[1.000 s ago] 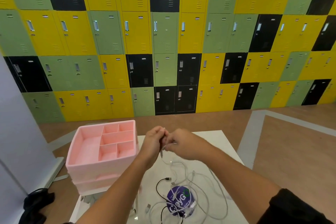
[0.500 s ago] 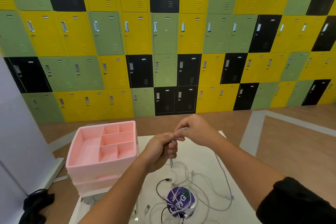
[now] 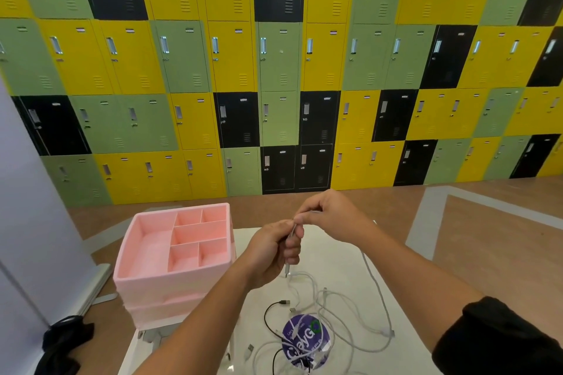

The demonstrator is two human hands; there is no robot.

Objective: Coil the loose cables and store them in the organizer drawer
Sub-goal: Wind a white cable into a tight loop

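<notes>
Above the white table [image 3: 335, 262], my left hand [image 3: 275, 250] is closed around one end of a white cable [image 3: 377, 292], whose plug hangs just below the fist. My right hand [image 3: 327, 211] pinches the same cable right above the left fist. The cable trails down from my hands and runs along the table's right side. A tangle of white cables [image 3: 316, 298] and a black cable [image 3: 269, 318] lies below my hands. The pink organizer drawer [image 3: 146, 240] stands at the table's left, open-topped, with a large left compartment and several small ones, all bare.
A round purple sticker [image 3: 300, 341] lies under the tangled cables. A wall of yellow, green and black lockers [image 3: 280, 70] stands behind the table. A black bag [image 3: 65, 341] lies on the floor at the lower left, beside a white panel [image 3: 33, 222].
My right hand first rose away from the left, drawing cable up, then came back down to meet it above the fist. My left hand dropped a little, and the plug now hangs lower.
</notes>
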